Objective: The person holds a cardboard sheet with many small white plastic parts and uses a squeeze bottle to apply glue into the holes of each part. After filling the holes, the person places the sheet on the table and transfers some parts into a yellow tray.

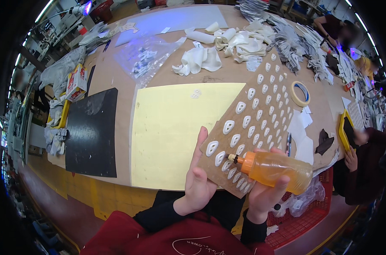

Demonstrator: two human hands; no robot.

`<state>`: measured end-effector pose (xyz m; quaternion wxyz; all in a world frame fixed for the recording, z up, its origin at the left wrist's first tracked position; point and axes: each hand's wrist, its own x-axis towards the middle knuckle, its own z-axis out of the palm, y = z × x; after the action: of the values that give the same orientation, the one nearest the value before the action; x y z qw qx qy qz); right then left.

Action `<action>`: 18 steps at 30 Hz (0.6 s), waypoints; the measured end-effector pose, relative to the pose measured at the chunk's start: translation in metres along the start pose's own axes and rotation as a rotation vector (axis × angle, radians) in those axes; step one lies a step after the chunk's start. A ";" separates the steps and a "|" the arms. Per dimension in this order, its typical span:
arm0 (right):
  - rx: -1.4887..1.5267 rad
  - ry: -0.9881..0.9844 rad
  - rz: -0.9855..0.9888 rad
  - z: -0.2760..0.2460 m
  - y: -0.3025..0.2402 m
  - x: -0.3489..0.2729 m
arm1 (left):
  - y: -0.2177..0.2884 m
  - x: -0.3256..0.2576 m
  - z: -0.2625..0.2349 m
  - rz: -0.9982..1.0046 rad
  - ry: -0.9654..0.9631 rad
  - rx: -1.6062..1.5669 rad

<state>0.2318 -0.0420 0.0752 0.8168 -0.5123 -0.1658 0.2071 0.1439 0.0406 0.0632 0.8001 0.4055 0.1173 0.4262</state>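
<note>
My right hand (265, 197) is wrapped around a squeeze bottle (282, 170) of amber liquid with an orange cap. The bottle lies nearly sideways, its narrow nozzle pointing left at a white oval piece (220, 158) near the board's close end. Rows of such small white pieces, with dark marks in their middles, cover the brown board (244, 138). The board slants away to the far right, its close end seemingly raised. At its left edge, my left hand (198, 185) supports it with the index finger stretched along it and the thumb up; its other fingers are hidden.
A pale yellow sheet (176, 140) lies under the board's left side, with a black mat (91, 131) farther left. Tape (300, 94) sits at right. White scraps (201, 59) and a plastic bag (144, 59) lie beyond. Another person's hand (351, 160) holds a yellow tray (346, 131).
</note>
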 end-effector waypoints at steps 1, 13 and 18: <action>-0.001 -0.003 -0.012 0.001 0.000 0.001 | -0.001 0.001 0.000 0.003 0.001 -0.002; -0.087 -0.037 -0.109 -0.002 0.000 -0.005 | -0.001 -0.002 0.002 0.002 0.002 -0.012; -0.074 -0.110 -0.073 -0.004 -0.008 -0.018 | -0.002 -0.002 0.003 0.009 -0.013 -0.021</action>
<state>0.2196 -0.0570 0.0802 0.7941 -0.5236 -0.2365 0.1985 0.1453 0.0371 0.0638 0.8029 0.4004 0.1059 0.4286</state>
